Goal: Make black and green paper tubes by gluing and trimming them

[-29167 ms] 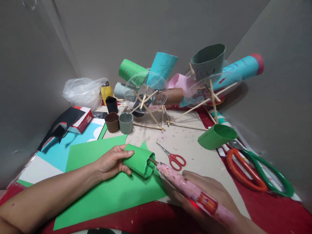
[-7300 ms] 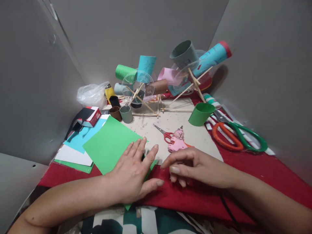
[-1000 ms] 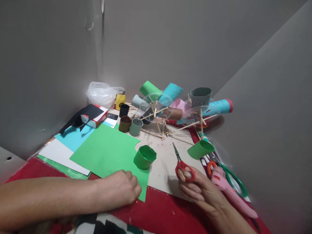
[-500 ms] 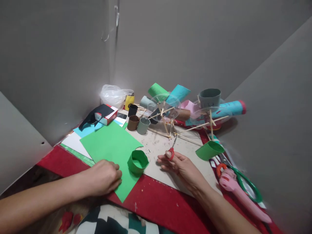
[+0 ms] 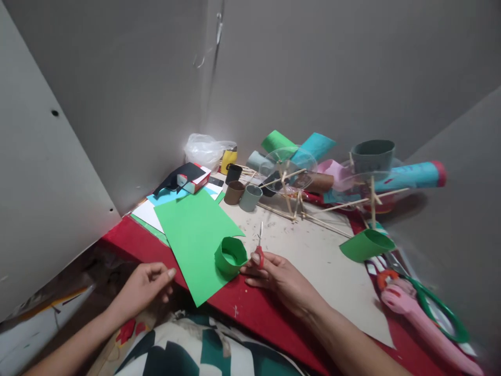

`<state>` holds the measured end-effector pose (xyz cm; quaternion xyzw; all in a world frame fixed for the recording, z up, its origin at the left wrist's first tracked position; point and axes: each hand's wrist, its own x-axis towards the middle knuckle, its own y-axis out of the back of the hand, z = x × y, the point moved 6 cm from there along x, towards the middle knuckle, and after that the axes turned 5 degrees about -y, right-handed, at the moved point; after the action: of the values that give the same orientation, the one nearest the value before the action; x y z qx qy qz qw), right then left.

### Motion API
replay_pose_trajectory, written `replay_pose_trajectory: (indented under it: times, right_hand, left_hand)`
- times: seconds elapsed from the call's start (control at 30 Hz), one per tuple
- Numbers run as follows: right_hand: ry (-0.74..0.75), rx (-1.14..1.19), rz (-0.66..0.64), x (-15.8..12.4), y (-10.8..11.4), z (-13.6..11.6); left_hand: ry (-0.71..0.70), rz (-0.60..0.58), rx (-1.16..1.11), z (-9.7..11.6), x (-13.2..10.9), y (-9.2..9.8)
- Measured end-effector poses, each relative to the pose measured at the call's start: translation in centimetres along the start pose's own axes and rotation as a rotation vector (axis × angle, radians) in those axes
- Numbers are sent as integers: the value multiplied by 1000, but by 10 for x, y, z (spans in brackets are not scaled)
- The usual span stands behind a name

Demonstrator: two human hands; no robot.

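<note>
My right hand (image 5: 279, 282) grips a small pair of red-handled scissors (image 5: 260, 253), its blades pointing up and away from me. Just left of its fingertips, a short green paper tube (image 5: 230, 256) stands upright on a green sheet of paper (image 5: 191, 230), whose near corner lies over the table's red edge. My left hand (image 5: 151, 284) hovers by the front edge, left of that corner, with nothing visible in it. Its fingers are loosely bent, the thumb apart from them.
Brown (image 5: 234, 192), grey (image 5: 250, 198) and black (image 5: 234, 174) tubes stand behind. A wheel-like frame of sticks (image 5: 287, 180) and clear discs carries more coloured tubes. At right lie a pink glue gun (image 5: 426, 321) and green-handled scissors (image 5: 442, 313). A plastic bag (image 5: 205, 151) sits at the back.
My left hand has lifted off the green sheet and moved left, its fingers loosening. My right hand has brought the scissors closer to the green tube. The view has turned left.
</note>
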<state>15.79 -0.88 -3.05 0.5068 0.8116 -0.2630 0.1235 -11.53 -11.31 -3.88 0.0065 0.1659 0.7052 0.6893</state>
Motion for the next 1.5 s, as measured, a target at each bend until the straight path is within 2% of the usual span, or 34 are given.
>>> replay_pose_trajectory:
  times: [0.17,0.33,0.43,0.6,0.73,0.87,1.0,1.17,1.23,1.33,1.4,1.5]
  right_hand:
    - [-34,4,-64,-5,-11,9]
    - [-42,-28,-96,-5,-14,8]
    - [-10,-31,-72,-3,-8,1]
    - [-35,-17,-51,3,-6,-1]
    - [-87,32,-69,8,-18,7]
    - [-107,67,-121,14,-33,12]
    - [-96,68,-174,17,-50,15]
    - [21,34,-128,13,-66,10]
    - [107,25,-64,9,-68,4]
    - [241,14,31,0,-67,-4]
    - [301,-13,72,-6,-66,-6]
    - [352,-89,110,-17,-64,-6]
  left_hand:
    - [161,-91,-62,-30,-7,-26]
    - [147,-65,-287,-32,-8,-33]
    - [71,-34,-446,-22,-9,-26]
    - [-26,46,-705,-6,-12,-3]
    - [-40,58,-732,-3,-16,9]
    - [-36,8,-757,-2,-21,12]
    - [-41,10,-813,-5,-23,17]
    - [-142,180,-1025,-4,-20,27]
    - [-207,178,-1160,0,-21,21]
    - [-253,115,-1338,5,-20,-3]
    - [-187,100,-1398,4,-16,-22]
    - [5,92,-1398,0,-3,-44]
